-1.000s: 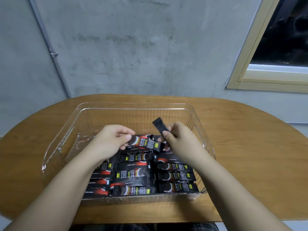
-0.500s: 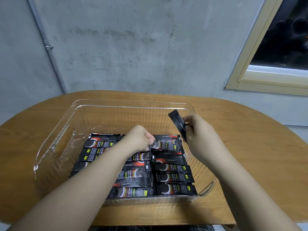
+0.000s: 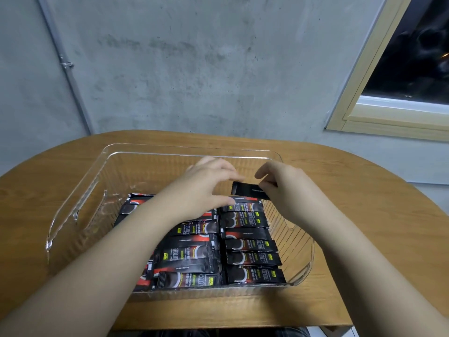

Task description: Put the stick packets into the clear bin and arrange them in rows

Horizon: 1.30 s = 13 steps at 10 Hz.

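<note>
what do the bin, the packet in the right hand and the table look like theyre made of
Clear bin: rigid see-through plastic, glossy; ribbed walls glint.
Packet pinched by right hand: thin black film, probably foil-lined plastic; slight sheen.
Table: wood or wood-look laminate; grain lines show, satin finish.

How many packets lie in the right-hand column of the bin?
7 visible in the right column, stacked from the near wall to mid-bin; an eighth packet is in the right hand just above. More may lie underneath.
</note>
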Each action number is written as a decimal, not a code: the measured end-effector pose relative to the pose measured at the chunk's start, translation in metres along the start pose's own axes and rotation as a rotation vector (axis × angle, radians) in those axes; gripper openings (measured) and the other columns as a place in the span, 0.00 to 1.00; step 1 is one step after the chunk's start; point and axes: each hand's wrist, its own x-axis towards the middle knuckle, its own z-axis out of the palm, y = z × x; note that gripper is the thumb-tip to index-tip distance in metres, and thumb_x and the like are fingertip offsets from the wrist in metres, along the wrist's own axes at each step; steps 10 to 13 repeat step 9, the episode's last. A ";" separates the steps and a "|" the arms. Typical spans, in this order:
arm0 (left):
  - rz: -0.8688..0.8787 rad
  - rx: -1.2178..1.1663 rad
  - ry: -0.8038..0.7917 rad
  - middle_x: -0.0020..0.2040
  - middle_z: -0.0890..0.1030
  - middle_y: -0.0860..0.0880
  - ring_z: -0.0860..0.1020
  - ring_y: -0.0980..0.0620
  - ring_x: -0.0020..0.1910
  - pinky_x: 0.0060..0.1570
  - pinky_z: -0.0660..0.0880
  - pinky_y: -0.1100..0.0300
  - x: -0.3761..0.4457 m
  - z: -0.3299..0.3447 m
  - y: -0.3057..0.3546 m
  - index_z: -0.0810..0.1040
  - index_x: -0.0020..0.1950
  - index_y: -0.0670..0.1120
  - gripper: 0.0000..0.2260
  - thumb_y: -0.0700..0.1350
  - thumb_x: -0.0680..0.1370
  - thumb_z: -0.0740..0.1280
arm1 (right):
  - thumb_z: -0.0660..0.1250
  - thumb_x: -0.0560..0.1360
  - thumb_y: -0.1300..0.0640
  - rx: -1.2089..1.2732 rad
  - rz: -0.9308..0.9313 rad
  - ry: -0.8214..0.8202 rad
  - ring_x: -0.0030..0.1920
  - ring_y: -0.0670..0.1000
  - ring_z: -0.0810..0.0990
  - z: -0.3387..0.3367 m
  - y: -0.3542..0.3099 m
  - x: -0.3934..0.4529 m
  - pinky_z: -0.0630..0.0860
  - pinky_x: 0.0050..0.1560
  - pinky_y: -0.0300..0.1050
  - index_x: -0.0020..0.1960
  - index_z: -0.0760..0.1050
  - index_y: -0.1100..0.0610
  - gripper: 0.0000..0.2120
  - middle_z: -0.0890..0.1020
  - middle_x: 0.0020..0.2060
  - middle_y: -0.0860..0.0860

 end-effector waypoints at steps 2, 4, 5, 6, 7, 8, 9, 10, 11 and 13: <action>0.078 0.142 0.002 0.58 0.75 0.58 0.67 0.58 0.60 0.64 0.62 0.59 0.008 0.009 0.006 0.75 0.65 0.54 0.18 0.54 0.75 0.67 | 0.63 0.78 0.61 0.135 -0.034 0.000 0.44 0.48 0.78 0.008 0.003 0.007 0.71 0.39 0.34 0.52 0.73 0.51 0.06 0.82 0.45 0.48; -0.156 0.209 -0.065 0.58 0.76 0.53 0.69 0.52 0.61 0.64 0.67 0.55 0.026 0.033 -0.019 0.76 0.65 0.51 0.17 0.51 0.76 0.67 | 0.62 0.79 0.55 -0.011 -0.033 0.220 0.59 0.47 0.71 -0.001 0.026 0.006 0.63 0.53 0.35 0.61 0.74 0.54 0.11 0.78 0.56 0.47; -0.173 0.255 -0.068 0.54 0.77 0.52 0.70 0.52 0.56 0.59 0.69 0.56 0.039 0.059 -0.023 0.79 0.60 0.49 0.15 0.51 0.76 0.68 | 0.62 0.79 0.54 -0.002 -0.016 0.166 0.58 0.44 0.67 0.003 0.036 0.005 0.60 0.53 0.35 0.58 0.75 0.51 0.09 0.78 0.55 0.44; -0.155 0.311 -0.088 0.53 0.77 0.50 0.69 0.51 0.55 0.57 0.71 0.55 0.050 0.076 -0.022 0.78 0.58 0.45 0.13 0.50 0.77 0.67 | 0.62 0.79 0.55 0.061 -0.004 0.169 0.57 0.41 0.63 0.007 0.039 0.005 0.58 0.53 0.35 0.56 0.75 0.50 0.08 0.76 0.52 0.42; -0.116 0.351 -0.069 0.52 0.76 0.50 0.69 0.52 0.54 0.55 0.71 0.56 0.052 0.079 -0.019 0.78 0.56 0.44 0.12 0.49 0.77 0.67 | 0.62 0.78 0.57 0.096 0.008 0.183 0.57 0.41 0.63 0.009 0.039 0.005 0.57 0.53 0.34 0.55 0.75 0.50 0.07 0.74 0.51 0.42; -0.081 0.453 -0.053 0.51 0.73 0.50 0.68 0.51 0.52 0.47 0.69 0.58 0.049 0.081 -0.017 0.78 0.52 0.44 0.10 0.50 0.78 0.65 | 0.62 0.78 0.58 0.109 0.004 0.195 0.56 0.41 0.63 0.010 0.042 0.005 0.57 0.52 0.33 0.54 0.76 0.51 0.07 0.74 0.50 0.42; -0.009 0.555 0.001 0.52 0.71 0.50 0.67 0.50 0.54 0.45 0.63 0.59 0.046 0.078 -0.013 0.79 0.54 0.45 0.10 0.50 0.79 0.64 | 0.62 0.78 0.58 0.115 0.010 0.217 0.55 0.40 0.62 0.011 0.041 0.004 0.57 0.53 0.33 0.54 0.76 0.51 0.07 0.74 0.49 0.42; -0.009 0.555 0.001 0.52 0.71 0.50 0.67 0.50 0.54 0.45 0.63 0.59 0.046 0.078 -0.013 0.79 0.54 0.45 0.10 0.50 0.79 0.64 | 0.62 0.78 0.58 0.115 0.010 0.217 0.55 0.40 0.62 0.011 0.041 0.004 0.57 0.53 0.33 0.54 0.76 0.51 0.07 0.74 0.49 0.42; -0.009 0.555 0.001 0.52 0.71 0.50 0.67 0.50 0.54 0.45 0.63 0.59 0.046 0.078 -0.013 0.79 0.54 0.45 0.10 0.50 0.79 0.64 | 0.62 0.78 0.58 0.115 0.010 0.217 0.55 0.40 0.62 0.011 0.041 0.004 0.57 0.53 0.33 0.54 0.76 0.51 0.07 0.74 0.49 0.42; -0.009 0.555 0.001 0.52 0.71 0.50 0.67 0.50 0.54 0.45 0.63 0.59 0.046 0.078 -0.013 0.79 0.54 0.45 0.10 0.50 0.79 0.64 | 0.62 0.78 0.58 0.115 0.010 0.217 0.55 0.40 0.62 0.011 0.041 0.004 0.57 0.53 0.33 0.54 0.76 0.51 0.07 0.74 0.49 0.42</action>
